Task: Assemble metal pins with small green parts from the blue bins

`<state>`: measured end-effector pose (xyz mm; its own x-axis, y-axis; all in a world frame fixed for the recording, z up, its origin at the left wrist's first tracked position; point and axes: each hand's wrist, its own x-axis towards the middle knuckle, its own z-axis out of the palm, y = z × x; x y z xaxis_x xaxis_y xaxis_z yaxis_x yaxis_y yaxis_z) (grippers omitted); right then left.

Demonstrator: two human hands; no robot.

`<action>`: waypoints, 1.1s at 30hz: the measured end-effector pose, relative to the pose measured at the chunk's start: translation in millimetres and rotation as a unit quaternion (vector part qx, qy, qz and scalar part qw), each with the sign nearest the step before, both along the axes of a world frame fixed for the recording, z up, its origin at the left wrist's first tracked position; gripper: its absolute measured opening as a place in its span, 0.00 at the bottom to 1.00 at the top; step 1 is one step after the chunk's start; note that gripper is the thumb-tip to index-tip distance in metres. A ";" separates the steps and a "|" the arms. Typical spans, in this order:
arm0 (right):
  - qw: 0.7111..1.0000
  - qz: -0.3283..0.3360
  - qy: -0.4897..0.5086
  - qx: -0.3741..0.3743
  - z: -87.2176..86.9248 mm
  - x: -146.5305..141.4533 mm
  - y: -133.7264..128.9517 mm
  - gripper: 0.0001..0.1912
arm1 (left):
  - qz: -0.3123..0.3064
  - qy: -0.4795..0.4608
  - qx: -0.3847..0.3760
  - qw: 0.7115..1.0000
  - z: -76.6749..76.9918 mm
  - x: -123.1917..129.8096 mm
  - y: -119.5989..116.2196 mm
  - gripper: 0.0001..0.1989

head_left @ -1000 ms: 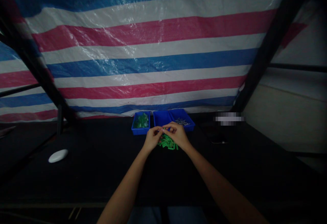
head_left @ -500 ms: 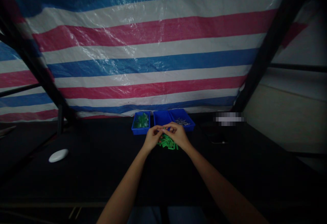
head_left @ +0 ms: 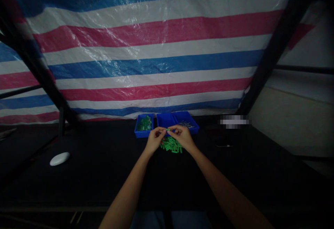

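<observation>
My left hand (head_left: pixel 154 140) and my right hand (head_left: pixel 184 139) meet fingertip to fingertip over the table. Both pinch one small green plastic stick-like piece (head_left: pixel 168 129), possibly a wall plug, lying crosswise between them. Under the fingers a heap of similar green pieces (head_left: pixel 172 145) rests on the black tabletop. Just behind my left hand stands a small blue bin (head_left: pixel 135 131) with translucent green items (head_left: pixel 144 123) inside. Behind my right hand is a divided blue bin (head_left: pixel 195 130); thin silver pieces (head_left: pixel 185 124), perhaps screws, lie in its right compartment.
A white rounded object (head_left: pixel 60 159) like a computer mouse lies at left on the black table (head_left: pixel 99 180). To the right is a dark flat object (head_left: pixel 223 142), probably a phone. Black frame posts (head_left: pixel 263 58) and a striped tarp (head_left: pixel 156 58) close off the back.
The hands have drawn slightly apart at the fingertips, and the green piece between them shows more fully. The bins and heap stay in place.
</observation>
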<state>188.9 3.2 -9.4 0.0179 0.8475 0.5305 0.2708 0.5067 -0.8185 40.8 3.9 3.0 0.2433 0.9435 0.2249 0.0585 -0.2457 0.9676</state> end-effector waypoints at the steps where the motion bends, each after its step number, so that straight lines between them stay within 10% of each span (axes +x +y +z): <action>1: 1.000 0.000 -0.002 0.000 0.6 0.6 -0.2 0.14 | 0.003 0.002 0.000 1.000 1.1 -0.1 -0.5 0.17; 33: 0.946 -0.204 -0.230 0.103 -6.0 19.4 10.1 0.08 | 0.060 0.058 0.058 0.995 -6.4 -7.1 6.5 0.18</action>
